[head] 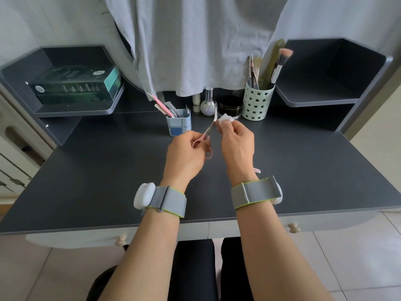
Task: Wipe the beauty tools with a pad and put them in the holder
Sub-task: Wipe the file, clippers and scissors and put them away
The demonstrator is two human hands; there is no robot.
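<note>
I see a matte dark grey desk [91,174], smooth and flat, with shelves at 10 and 2 o'clock, a grey cloth [195,40] draped at 12, and pale floor tiles below. Green perforated cup [257,103] of brushes at 1 o'clock; small blue square holder [179,124] just left of centre. Left hand [184,155] grips pink-handled scissors [206,135]; right hand [237,142] pinches a white cotton pad [225,120] on the metal blades.

Scissors [207,135] finger loops mostly hidden inside left hand [184,153], pad [225,120] lower part covered by right hand [237,142] fingers, box [73,85] print at ten o'clock too small to read
</note>
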